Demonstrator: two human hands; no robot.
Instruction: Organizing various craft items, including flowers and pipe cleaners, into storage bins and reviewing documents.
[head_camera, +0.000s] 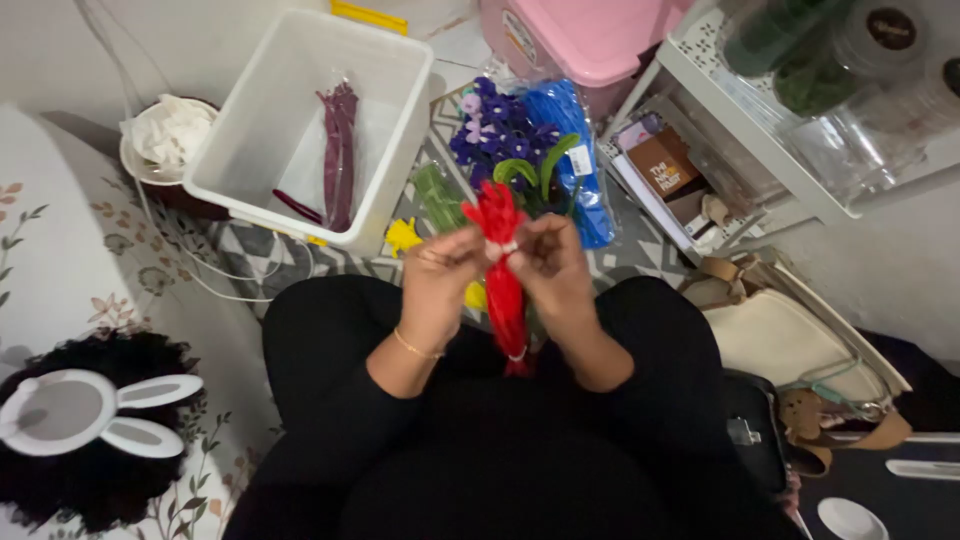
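The fingers (462, 252) of the left hand (437, 285) and those of the right hand (551, 262) are closed on a bundle of red pipe cleaners (503, 285), pinching it near its upper end at a pale band; the bundle hangs down between both hands, over the person's lap. Beyond the hands, on the patterned floor (255, 255), stands a white plastic bin (310, 120) holding a bag of maroon pipe cleaners (340, 150). Right of the bin lies a pile of blue and purple pipe cleaners (530, 135), and a green packet (437, 195) lies just beside the left hand. A small yellow piece (402, 236) sits near the bin's corner.
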